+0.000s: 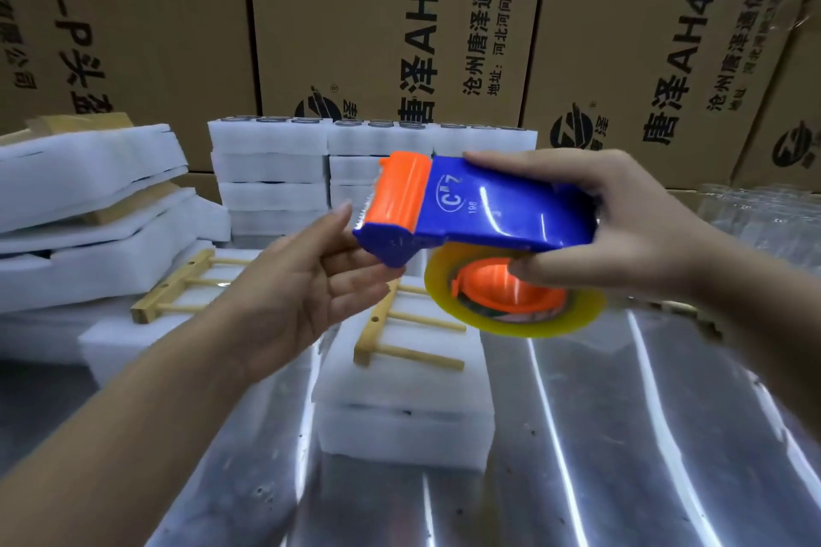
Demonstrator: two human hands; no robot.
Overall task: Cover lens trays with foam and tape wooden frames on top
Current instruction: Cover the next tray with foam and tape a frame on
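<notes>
left hand [306, 280] open, fingertips touching front of tape dispenser [480, 209]; right hand [622, 227] gripping its body. wooden frame [400, 338] on foam stack [400, 413] on desk [622, 435], straight beneath, rail running away.

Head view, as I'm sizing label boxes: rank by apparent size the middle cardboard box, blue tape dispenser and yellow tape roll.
1. cardboard box
2. tape dispenser
3. tape roll, partly hidden; the last two are nearer the camera.
</notes>
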